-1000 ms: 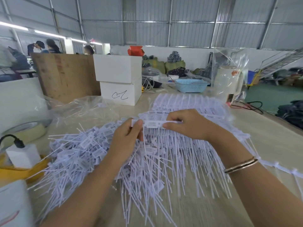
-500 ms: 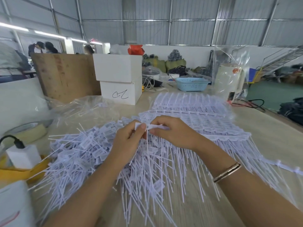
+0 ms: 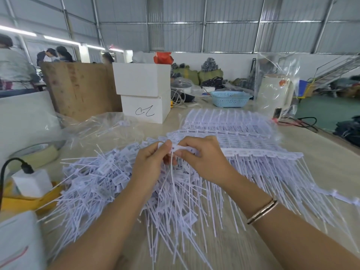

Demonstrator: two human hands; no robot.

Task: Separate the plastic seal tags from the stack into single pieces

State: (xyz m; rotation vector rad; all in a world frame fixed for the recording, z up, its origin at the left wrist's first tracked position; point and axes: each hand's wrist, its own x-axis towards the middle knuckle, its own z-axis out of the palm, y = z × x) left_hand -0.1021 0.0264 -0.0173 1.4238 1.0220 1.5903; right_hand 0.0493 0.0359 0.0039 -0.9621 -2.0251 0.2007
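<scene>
A stack of joined white plastic seal tags (image 3: 243, 137) lies on the table ahead and to the right, their thin tails hanging toward me. A loose pile of single tags (image 3: 101, 182) spreads to the left and centre. My left hand (image 3: 152, 164) pinches the head of one tag at the end of a joined strip (image 3: 261, 152). My right hand (image 3: 202, 160), a bangle on its wrist, grips the strip right beside it. The two hands nearly touch above the pile. The pinched tag's tail (image 3: 172, 184) hangs straight down between them.
Two stacked white boxes (image 3: 144, 92) stand behind the pile, next to a brown board (image 3: 78, 88). A blue basket (image 3: 230, 98) and a bagged white appliance (image 3: 274, 92) sit at the back right. Crumpled clear plastic (image 3: 101, 127), a tape roll (image 3: 37, 152) and a plugged charger (image 3: 31, 182) lie left. People stand far left.
My right hand has slid left along the strip until it meets my left hand. Both hands have dropped slightly toward the pile.
</scene>
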